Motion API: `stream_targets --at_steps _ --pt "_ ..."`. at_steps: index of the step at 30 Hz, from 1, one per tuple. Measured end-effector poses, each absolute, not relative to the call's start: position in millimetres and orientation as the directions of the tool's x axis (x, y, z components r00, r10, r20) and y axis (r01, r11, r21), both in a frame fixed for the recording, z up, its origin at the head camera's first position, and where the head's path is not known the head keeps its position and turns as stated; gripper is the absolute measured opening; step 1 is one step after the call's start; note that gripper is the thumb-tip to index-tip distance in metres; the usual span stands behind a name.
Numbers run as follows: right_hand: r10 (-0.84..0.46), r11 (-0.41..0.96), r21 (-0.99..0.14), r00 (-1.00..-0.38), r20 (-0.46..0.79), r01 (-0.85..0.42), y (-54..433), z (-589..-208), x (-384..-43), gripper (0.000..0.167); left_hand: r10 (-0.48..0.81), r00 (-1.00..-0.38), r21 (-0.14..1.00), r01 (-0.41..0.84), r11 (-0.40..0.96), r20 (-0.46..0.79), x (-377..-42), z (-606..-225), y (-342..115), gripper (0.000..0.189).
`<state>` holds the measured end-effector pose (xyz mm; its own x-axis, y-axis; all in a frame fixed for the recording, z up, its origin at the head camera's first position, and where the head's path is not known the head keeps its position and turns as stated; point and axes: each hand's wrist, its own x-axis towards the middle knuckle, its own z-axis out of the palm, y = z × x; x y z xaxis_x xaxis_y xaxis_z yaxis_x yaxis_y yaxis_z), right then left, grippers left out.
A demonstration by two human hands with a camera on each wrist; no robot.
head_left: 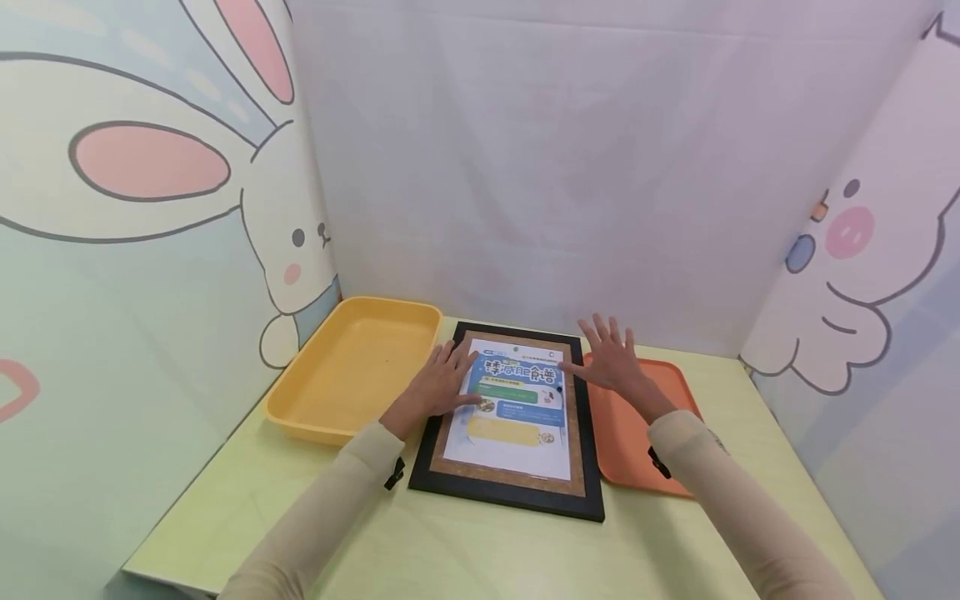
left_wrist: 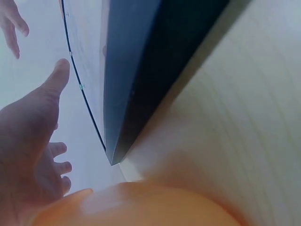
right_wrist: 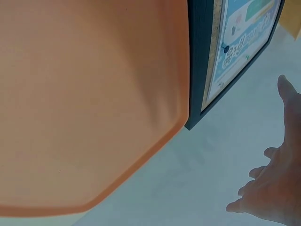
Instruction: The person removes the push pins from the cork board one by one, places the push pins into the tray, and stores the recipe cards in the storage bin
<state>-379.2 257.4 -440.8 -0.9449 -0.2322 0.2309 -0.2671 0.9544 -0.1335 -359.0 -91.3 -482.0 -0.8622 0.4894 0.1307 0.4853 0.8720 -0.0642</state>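
Fingers (head_left: 602, 333) of left hand (head_left: 437, 387) and right hand (head_left: 617, 367) spread, empty, near flat paper (head_left: 513, 456) on a rectangular, black-framed cork board (head_left: 517, 480).

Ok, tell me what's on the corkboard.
On the corkboard is a printed sheet, with a dark pin near its right edge. The left hand blocks part of the sheet's left edge; anything beneath the sheet is covered.

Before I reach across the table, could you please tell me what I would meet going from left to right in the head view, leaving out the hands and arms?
Rabbit drawing → yellow tray → black-framed board → orange tray → pink-snouted animal drawing.
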Motion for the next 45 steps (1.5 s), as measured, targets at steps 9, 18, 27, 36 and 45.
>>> stream_targets --at_steps 9,18,27,36,45 --pt "-0.250 0.952 -0.124 -0.946 0.207 -0.279 252 -450 -387 0.107 0.444 -0.890 -0.016 0.445 0.896 0.101 -358 -492 -84 0.092" --pt "-0.247 0.956 -0.113 -0.952 0.178 -0.269 243 -451 -388 0.107 0.432 -0.899 -0.028 0.431 0.902 0.070 -353 -504 -84 0.089" --pt "-0.255 0.950 -0.140 -0.951 0.172 -0.280 237 -455 -389 0.105 0.423 -0.904 0.034 0.425 0.905 0.057 -354 -507 -81 0.085" --pt "-0.269 0.940 -0.173 -0.951 0.154 -0.294 229 -455 -394 0.104 0.425 -0.904 0.081 0.427 0.901 0.039 -353 -503 -82 0.082" --pt "-0.268 0.943 -0.174 -0.957 0.110 -0.284 223 -463 -404 0.104 0.435 -0.900 0.125 0.434 0.892 0.021 -353 -498 -78 0.082"
